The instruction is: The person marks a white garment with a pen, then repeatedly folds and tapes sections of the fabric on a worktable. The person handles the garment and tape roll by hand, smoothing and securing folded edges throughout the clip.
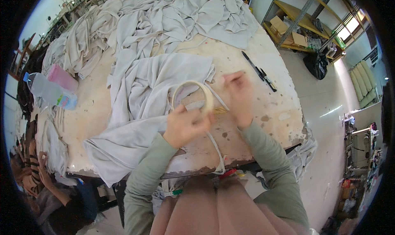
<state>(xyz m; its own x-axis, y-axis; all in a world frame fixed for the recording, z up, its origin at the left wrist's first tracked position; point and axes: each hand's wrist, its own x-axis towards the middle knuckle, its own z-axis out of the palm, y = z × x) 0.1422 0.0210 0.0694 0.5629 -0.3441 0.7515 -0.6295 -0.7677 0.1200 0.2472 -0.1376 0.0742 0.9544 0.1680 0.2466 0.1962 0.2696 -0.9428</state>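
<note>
My left hand point(185, 126) is closed around the lower edge of a cream roll of tape point(209, 98), which stands tilted above the table. My right hand point(239, 93), slightly blurred, is raised to the right of the roll with its fingers curled together. Whatever it may pinch is too small to make out. Light grey fabric point(144, 76) lies in folds under and left of the roll. Beneath my hands a narrow pale strip point(216, 146) runs toward the table's front edge. Between them sits a small yellowish thing point(221, 110), its kind unclear.
Two black pens point(259, 71) lie right of my right hand on the stained table point(284, 130). More grey fabric point(181, 17) is heaped at the far end. A clear bottle point(47, 90) and a pink container point(63, 76) are at left. Another person point(53, 198) is at lower left.
</note>
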